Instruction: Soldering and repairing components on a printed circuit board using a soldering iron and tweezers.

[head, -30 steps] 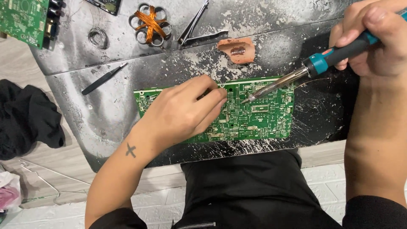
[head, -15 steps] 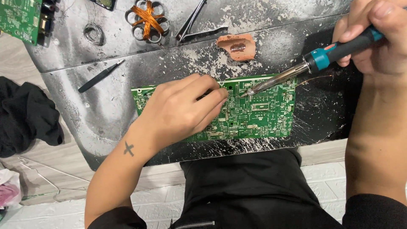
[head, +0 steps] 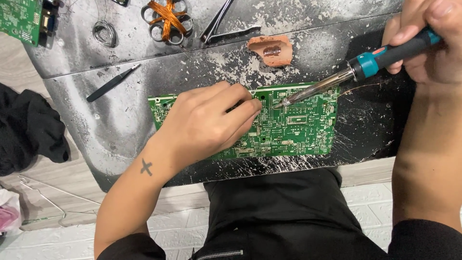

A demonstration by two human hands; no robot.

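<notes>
The right hand (head: 433, 43), gripping the teal-handled soldering iron (head: 356, 72), has edged its tip closer to the left hand (head: 211, 120), whose curled fingers press the green circuit board (head: 298, 130) on the surface's near edge.

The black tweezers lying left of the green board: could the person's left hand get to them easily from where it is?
Probably yes. The left hand rests on the green circuit board, and the black tweezers lie apart on the dark metal sheet with nothing between.
</notes>
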